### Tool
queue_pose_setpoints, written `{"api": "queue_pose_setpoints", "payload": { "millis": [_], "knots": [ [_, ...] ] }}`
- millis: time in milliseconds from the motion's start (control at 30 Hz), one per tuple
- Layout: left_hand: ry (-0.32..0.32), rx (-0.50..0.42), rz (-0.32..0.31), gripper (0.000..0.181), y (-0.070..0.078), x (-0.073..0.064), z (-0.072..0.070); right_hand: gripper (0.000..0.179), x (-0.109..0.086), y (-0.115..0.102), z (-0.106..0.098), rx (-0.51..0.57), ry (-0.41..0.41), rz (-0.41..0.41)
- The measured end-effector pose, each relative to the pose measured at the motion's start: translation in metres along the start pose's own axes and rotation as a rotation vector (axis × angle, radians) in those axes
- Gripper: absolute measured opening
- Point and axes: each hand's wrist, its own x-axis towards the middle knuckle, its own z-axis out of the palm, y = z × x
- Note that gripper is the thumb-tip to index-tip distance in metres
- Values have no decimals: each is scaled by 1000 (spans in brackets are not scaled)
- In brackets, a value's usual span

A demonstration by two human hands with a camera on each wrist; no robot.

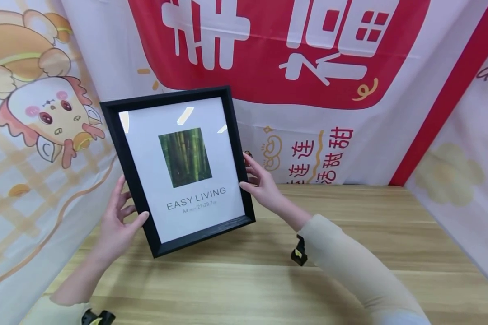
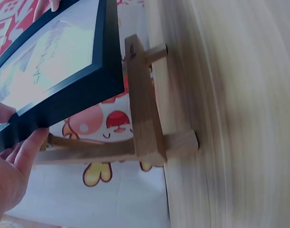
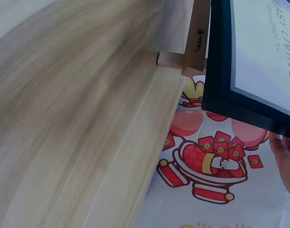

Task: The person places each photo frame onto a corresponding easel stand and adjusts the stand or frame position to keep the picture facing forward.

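Note:
A black picture frame [image 1: 204,234] is held up over the table, tilted, with its glazed face toward the head camera. Behind the glass sits a white sheet with a bamboo photo [image 1: 185,157] and the words EASY LIVING. My left hand [image 1: 118,225] grips the left side near the lower corner, thumb on the front edge. On the opposite side my right hand [image 1: 262,183] holds the frame, thumb in front and fingers behind. A wooden stand [image 2: 145,104] shows beyond the frame in the left wrist view; the frame hides it in the head view.
The wood-grain table [image 1: 349,243] runs back to a printed cloth [image 1: 252,117] with red and white lettering. Another cloth with a cartoon animal [image 1: 49,113] hangs at the left, and a pale one [image 1: 463,158] at the right. Small black devices [image 1: 298,253] sit at both wrists.

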Motion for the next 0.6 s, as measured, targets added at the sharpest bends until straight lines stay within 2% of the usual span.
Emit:
{"api": "queue_pose_setpoints", "payload": {
  "millis": [200,367,467,600],
  "knots": [
    [21,69,18,99,-4,6,-11,76,15,6,13,-41,4,35],
    [59,97,33,99,-8,16,-17,74,31,7,20,-105,19,20],
    [77,99,30,97,-10,23,-21,73,41,7,25,-101,31,0],
    [100,112,33,96,-15,29,-24,73,51,8,31,-73,42,13]
  ]
}}
